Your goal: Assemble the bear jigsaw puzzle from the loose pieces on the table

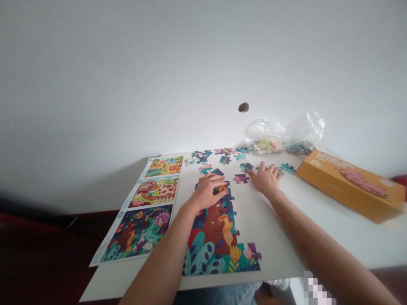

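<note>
**Q: What surrounds the hands?**
A: A white tabletop (273, 237) carries everything. Along its left edge lies a printed sheet (136, 232) of puzzle pictures. Past the far edge of the puzzle, loose pieces (203, 157) are scattered toward the wall. Two clear plastic bags (263, 133) sit at the far edge, and an orange box (346, 186) lies angled at the right edge.

**Q: How many of each?**
A: One sheet with three pictures, two bags, one box, and two hands. The loose pieces are too many and too small to count exactly.

**Q: How does the puzzle appear?**
A: The jigsaw puzzle (216, 241), part built, lies mid-tabletop toward the near edge. It shows a brown bear with a honey pot among bright leaves. Its upper end is jagged and unfinished.

**Q: And the hands?**
A: The left hand (206, 192), fingers together and curved, rests over a puzzle piece (220, 189) at the puzzle's top; any pinch is hidden. The right hand (265, 180) is spread on the tabletop, just beside a purple piece (241, 178).
</note>
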The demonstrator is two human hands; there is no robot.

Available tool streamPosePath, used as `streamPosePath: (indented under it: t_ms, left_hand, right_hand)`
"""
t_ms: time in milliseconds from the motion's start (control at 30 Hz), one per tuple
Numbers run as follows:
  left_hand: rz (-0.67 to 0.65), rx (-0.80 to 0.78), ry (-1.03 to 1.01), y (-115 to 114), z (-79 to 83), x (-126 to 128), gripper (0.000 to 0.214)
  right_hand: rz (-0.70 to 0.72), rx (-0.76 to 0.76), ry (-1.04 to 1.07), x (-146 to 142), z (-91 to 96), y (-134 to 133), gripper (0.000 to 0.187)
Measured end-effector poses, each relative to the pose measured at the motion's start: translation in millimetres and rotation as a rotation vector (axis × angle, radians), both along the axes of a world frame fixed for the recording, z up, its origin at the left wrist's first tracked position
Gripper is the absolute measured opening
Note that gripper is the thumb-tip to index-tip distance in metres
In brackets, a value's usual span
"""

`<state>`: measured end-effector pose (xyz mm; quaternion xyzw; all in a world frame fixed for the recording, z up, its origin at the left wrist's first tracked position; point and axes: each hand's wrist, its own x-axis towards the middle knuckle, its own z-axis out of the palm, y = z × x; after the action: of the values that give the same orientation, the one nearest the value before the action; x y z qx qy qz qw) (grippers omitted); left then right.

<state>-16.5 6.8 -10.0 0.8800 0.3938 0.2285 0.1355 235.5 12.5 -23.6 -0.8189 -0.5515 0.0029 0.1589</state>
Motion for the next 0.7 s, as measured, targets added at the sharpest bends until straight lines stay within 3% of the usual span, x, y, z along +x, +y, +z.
streamPosePath:
  t_ms: [100,200,300,367,467,700]
  left_hand:
    - [-0.005,0.015,-0.008,1.3,-2.0,-0.3,0.024]
    - [-0.005,0.016,-0.006,2.3,-3.7,-0.8,0.024]
    - [-0.001,0.007,-0.002,2.6,-4.5,-1.3,0.025]
    - [0.0,0.007,-0.003,2.4,-4.5,-1.3,0.025]
    - [-0.003,0.012,-0.005,1.8,-4.1,-0.8,0.024]
    - [-0.007,0.02,0.002,1.5,-4.8,-1.4,0.025]
  right_hand:
    - [0.146,-0.095,-0.043,-10.5,-2.3,-3.5,0.068]
    - [0.242,-0.067,-0.039,-10.1,5.8,-2.6,0.057]
    - [0.149,-0.006,-0.026,8.9,19.1,-1.1,0.061]
    - [0.052,-0.044,-0.003,27.7,25.1,0.1,0.064]
    - [0.077,-0.136,0.038,49.7,26.1,3.6,0.064]
    - [0.049,-0.16,0.073,49.2,16.3,12.1,0.064]
